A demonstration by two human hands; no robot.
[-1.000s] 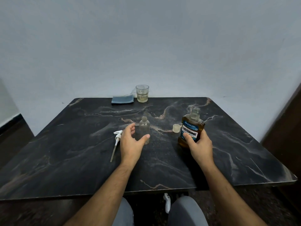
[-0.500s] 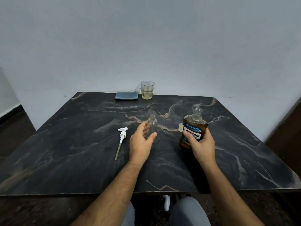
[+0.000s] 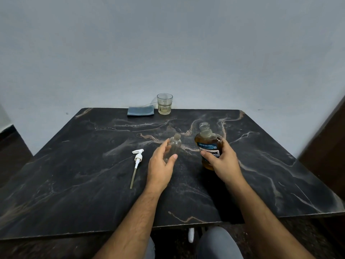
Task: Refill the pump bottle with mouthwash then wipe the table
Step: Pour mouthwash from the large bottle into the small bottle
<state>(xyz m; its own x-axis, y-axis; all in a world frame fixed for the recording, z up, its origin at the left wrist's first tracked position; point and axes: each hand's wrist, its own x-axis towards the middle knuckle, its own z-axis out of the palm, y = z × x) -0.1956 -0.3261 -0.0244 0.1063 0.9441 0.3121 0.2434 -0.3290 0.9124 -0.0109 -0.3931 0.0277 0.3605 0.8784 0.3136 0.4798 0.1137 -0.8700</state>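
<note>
The left hand (image 3: 160, 165) holds the small clear bottle (image 3: 173, 146). The right hand (image 3: 223, 161) grips the mouthwash bottle (image 3: 207, 144) above the dark surface (image 3: 74, 174).

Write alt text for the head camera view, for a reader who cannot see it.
At a dark marbled table, a person's left hand holds a small clear pump bottle while the right hand grips an uncapped amber mouthwash bottle. A white pump head lies to the left; a folded blue cloth and glass sit at the far edge.
</note>
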